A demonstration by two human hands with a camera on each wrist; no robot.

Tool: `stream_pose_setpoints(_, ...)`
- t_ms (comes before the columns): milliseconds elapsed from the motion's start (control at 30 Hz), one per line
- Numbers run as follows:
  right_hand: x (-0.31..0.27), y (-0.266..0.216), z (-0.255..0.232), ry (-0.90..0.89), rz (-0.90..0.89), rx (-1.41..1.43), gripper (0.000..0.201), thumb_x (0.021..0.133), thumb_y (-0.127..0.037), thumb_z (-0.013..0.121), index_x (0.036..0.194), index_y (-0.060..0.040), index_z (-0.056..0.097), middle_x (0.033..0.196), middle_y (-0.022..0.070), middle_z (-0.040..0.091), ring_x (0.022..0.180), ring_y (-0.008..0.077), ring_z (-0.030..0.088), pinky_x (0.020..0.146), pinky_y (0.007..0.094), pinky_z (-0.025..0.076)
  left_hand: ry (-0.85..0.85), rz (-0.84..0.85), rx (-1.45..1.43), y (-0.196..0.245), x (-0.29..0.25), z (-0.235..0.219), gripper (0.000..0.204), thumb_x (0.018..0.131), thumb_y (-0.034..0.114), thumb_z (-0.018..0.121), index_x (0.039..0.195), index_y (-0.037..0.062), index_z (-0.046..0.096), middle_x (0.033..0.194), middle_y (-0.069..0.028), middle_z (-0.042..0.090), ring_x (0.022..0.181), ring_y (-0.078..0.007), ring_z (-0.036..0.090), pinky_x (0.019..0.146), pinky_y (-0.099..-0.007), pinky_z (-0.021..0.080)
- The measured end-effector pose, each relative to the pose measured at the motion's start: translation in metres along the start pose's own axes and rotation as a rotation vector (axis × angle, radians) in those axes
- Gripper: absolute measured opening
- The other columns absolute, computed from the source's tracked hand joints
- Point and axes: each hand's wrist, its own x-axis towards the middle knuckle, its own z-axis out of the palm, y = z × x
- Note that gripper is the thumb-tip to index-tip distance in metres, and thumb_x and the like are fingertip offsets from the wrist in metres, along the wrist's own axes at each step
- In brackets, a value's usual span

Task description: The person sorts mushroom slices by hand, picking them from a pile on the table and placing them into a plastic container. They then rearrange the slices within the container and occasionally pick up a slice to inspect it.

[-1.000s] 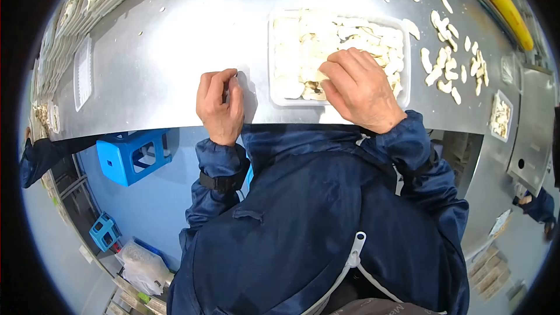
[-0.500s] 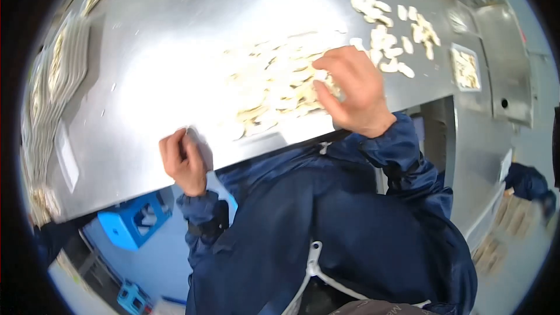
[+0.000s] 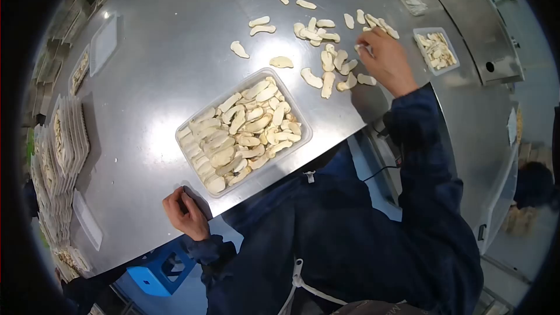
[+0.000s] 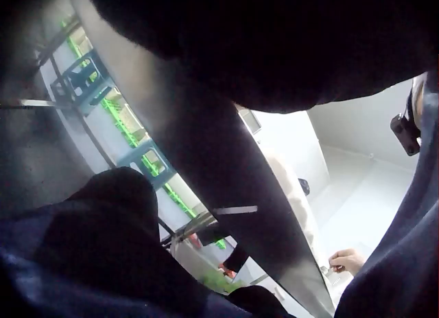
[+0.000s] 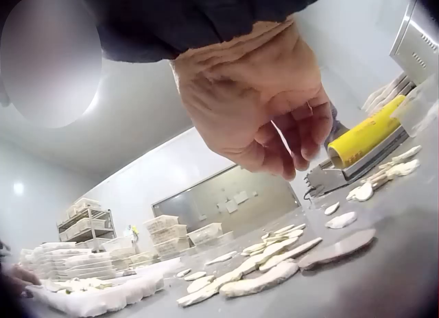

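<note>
Pale elongated slices fill a clear plastic tray point(image 3: 308, 134) near the table's front edge. Outside it, to the right, more slices point(image 3: 328, 84) lie loose on the metal. My right hand point(image 3: 388, 61) is over that scatter, fingers bent downward. In the right wrist view the right hand point(image 5: 257, 105) hangs above slices point(image 5: 260, 280), its fingers loosely curved with nothing visible between them. By the tray's near left corner, my left hand point(image 3: 188, 213) rests on the table edge, loosely curled, with no object seen in it. The left wrist view shows mostly dark sleeve.
Stacked trays point(image 3: 70, 140) line the table's left side, beside flat white lids point(image 3: 87, 220). A small filled tray point(image 3: 452, 61) and a clear container point(image 3: 413, 0) stand at the right. A blue stool point(image 3: 160, 271) is below the front edge. A yellow roll point(image 5: 367, 133) lies beyond the slices.
My right hand has left the tray and moved right to the loose slices. The left hand stays at the table edge. The head view has turned, so the tray appears tilted and lower left.
</note>
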Motion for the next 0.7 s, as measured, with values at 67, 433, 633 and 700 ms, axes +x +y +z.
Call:
stream_pose_setpoints(67, 0.017, -0.012, 0.005, -0.108, -0.049, -0.032, 0.019, 0.085, -0.012, 0.061, 0.102, -0.0036, 0.065, 0.097, 0.0124, 0.063, 0.087, 0.0329, 0.063, 0.076, 0.0417, 0.049, 0.010, 0.002, -0.022, -0.001, 0.000, 0.001, 0.013, 0.091, -0.002, 0.056, 0.102, -0.0033, 0.065, 0.093, -0.0107, 0.056, 0.077, -0.0200, 0.056, 0.068, -0.0286, 0.045)
stream_pose_setpoints(433, 0.062, -0.004, 0.051, -0.261, -0.165, -0.233, 0.018, 0.084, -0.016, 0.061, 0.094, -0.0006, 0.063, 0.096, 0.0155, 0.063, 0.089, 0.0369, 0.062, 0.078, 0.0457, 0.050, 0.016, -0.029, -0.031, 0.001, -0.001, 0.001, 0.015, 0.090, -0.003, 0.056, 0.101, -0.0034, 0.065, 0.095, -0.0120, 0.056, 0.079, -0.0218, 0.058, 0.070, -0.0295, 0.048)
stream_pose_setpoints(633, 0.055, 0.016, 0.033, -0.288, -0.035, -0.118, 0.017, 0.083, -0.011, 0.057, 0.094, -0.0022, 0.067, 0.096, 0.0169, 0.066, 0.086, 0.0373, 0.063, 0.077, 0.0462, 0.049, 0.006, -0.047, -0.051, 0.006, 0.000, 0.001, 0.015, 0.090, -0.004, 0.055, 0.102, -0.0039, 0.064, 0.096, -0.0127, 0.057, 0.081, -0.0230, 0.059, 0.071, -0.0302, 0.048)
stream_pose_setpoints(700, 0.055, 0.015, 0.019, -0.412, 0.050, -0.078, 0.020, 0.082, -0.009, 0.056, 0.095, -0.0020, 0.069, 0.096, 0.0177, 0.067, 0.089, 0.0377, 0.064, 0.079, 0.0466, 0.050, 0.001, -0.036, -0.033, 0.002, 0.000, 0.001, 0.015, 0.090, -0.004, 0.055, 0.102, -0.0040, 0.064, 0.096, -0.0127, 0.057, 0.081, -0.0229, 0.059, 0.071, -0.0301, 0.048)
